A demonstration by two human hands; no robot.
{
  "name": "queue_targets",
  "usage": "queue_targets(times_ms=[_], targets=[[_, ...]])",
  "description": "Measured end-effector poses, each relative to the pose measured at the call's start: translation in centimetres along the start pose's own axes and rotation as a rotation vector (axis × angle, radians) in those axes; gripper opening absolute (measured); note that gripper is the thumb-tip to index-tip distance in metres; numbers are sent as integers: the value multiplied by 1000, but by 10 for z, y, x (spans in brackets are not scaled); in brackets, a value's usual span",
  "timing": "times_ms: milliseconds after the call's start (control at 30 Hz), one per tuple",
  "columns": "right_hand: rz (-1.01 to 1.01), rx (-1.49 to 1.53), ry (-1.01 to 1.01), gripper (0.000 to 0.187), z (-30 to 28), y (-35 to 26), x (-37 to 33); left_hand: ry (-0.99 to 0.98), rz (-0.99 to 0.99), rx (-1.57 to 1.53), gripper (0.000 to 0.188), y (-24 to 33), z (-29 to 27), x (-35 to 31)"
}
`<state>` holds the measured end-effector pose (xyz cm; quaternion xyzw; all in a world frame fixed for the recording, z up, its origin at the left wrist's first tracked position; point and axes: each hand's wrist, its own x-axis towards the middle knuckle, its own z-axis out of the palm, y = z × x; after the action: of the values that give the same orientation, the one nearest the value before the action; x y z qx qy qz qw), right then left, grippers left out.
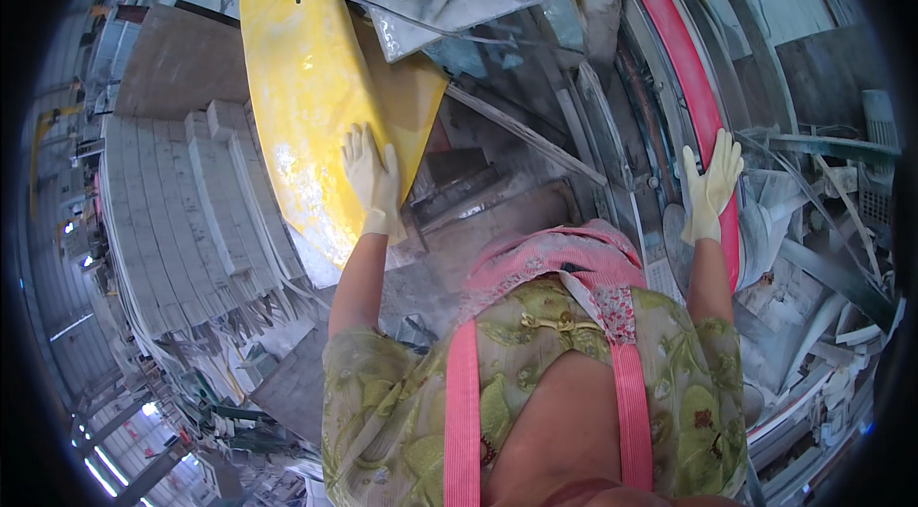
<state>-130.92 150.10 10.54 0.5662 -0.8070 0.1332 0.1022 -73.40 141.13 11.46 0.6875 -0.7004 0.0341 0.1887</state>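
My left hand [369, 176], in a pale rubber glove, lies flat on a wet yellow sheet [304, 91] with its fingers stretched out. The sheet drapes over something that I cannot make out. Over on the right, my right hand [712, 184] wears a matching glove. It rests on or just over a red band [684, 57], its fingers extended and the thumb apart. That band runs in a curve along the edge of a long machine-like frame. Neither hand grips anything.
Stacked grey slabs or boards [182, 206] stand at the left, with a brown panel [182, 62] behind them. Pale broken pieces [411, 5] lie at the far middle. A long thin bar [526, 134] slants between my hands. Scraps and strips [813, 306] crowd the right side.
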Motion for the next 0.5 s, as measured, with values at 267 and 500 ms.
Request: queue_targets(times_ms=[267,500], targets=[[-4,14,9,81,-1,-2,0,-4,7,-4,58,-5,4,-1],[-1,29,9,83,-4,-3,-2,-44,-19,13,60,-6,4,-1]])
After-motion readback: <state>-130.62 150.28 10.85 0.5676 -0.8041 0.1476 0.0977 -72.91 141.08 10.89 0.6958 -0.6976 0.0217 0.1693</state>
